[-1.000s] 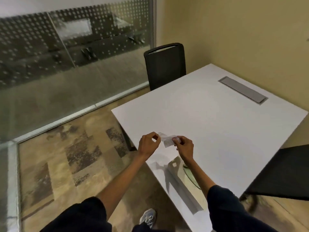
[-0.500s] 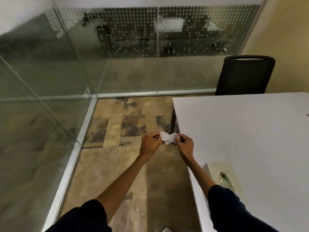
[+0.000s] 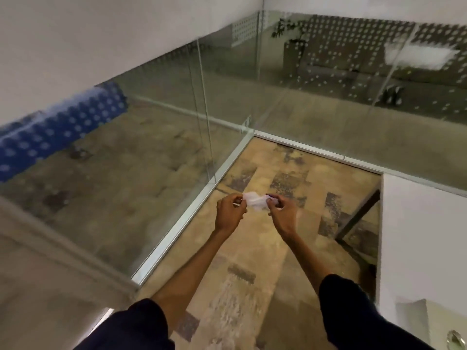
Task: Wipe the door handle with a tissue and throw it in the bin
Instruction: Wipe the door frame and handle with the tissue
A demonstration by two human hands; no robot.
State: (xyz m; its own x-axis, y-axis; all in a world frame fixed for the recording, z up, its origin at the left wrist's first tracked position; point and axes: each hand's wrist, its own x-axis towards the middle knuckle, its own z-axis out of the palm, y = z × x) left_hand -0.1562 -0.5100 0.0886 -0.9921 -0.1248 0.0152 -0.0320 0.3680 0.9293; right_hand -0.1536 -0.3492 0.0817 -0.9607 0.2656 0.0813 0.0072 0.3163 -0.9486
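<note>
While pinched at either end between left hand (image 3: 229, 212) and right hand (image 3: 282, 215), out over the floor (image 3: 242, 253): a small tissue (image 3: 255, 202), stretched thin. Could tear if pulled harder. No door handle or bin in view.

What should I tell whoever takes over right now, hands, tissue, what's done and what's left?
Left hand: fingers pinching the left end of the tissue.
Right hand: fingers pinching its right end. The tissue is stretched between both hands, held in the air above the carpet.
Around: glass partition to the left and ahead, white table at right.
Done: tissue is in hand.
Left: no door handle or bin is in view, so find the handle, wipe it, then bin the tissue.
</note>
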